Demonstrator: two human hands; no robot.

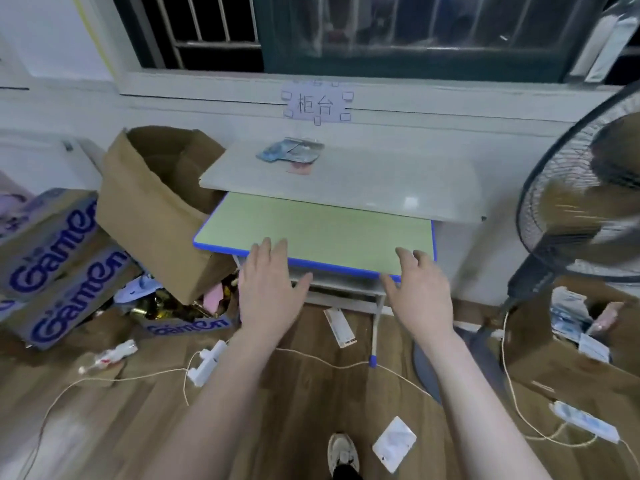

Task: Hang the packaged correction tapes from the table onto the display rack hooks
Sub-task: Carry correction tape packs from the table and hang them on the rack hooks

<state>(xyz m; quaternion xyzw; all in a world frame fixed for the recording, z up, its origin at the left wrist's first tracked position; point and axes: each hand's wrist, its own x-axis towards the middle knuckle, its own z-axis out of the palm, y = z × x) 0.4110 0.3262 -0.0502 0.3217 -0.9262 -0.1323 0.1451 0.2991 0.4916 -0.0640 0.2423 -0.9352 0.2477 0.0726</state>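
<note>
A small pile of packaged correction tapes [292, 152] lies at the back of the grey tabletop [363, 181], under a paper sign on the wall. In front of it stands a lower green desk with a blue rim [322, 230]. My left hand [268, 287] is stretched out, fingers straight, over the green desk's near left edge and holds nothing. My right hand [420, 289] reaches toward the near right edge with fingers loosely spread, also empty. No display rack or hooks are in view.
Open cardboard boxes [156, 202] crowd the left side of the desks. A standing fan [585, 202] stands at the right, with another box [581, 327] below it. Cords, power strips [583, 422] and loose packets [394, 443] lie on the wooden floor.
</note>
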